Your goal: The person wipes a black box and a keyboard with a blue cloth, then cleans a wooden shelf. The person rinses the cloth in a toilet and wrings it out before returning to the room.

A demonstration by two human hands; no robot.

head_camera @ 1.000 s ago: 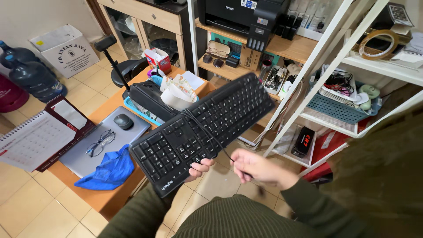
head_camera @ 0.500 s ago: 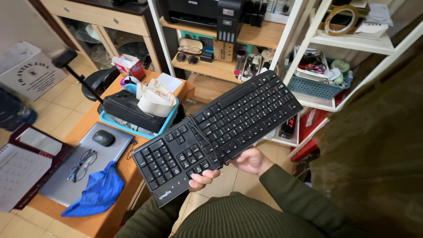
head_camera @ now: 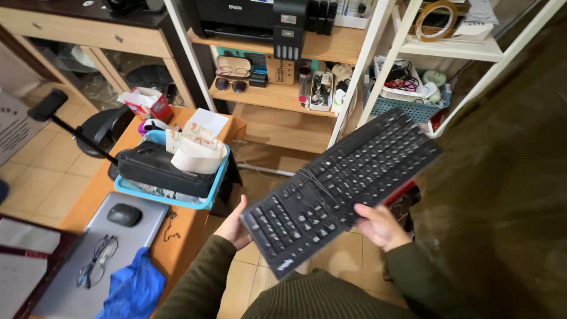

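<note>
Shelves and table behind; your keyboard (head_camera: 342,192) has swung right, off the table (head_camera: 177,236). Left hand (head_camera: 234,227) now supports its underside; right hand (head_camera: 381,224) grips its front edge.

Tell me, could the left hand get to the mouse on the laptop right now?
Probably not as things stand: the left hand supports the black keyboard. The mouse lies uncovered on the closed laptop.

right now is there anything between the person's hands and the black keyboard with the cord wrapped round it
Nothing visible is. The left hand touches the short near end of the black corded keyboard, and the right hand grips its long near edge. The keyboard is held in the air, apart from the orange wooden desk.
</note>
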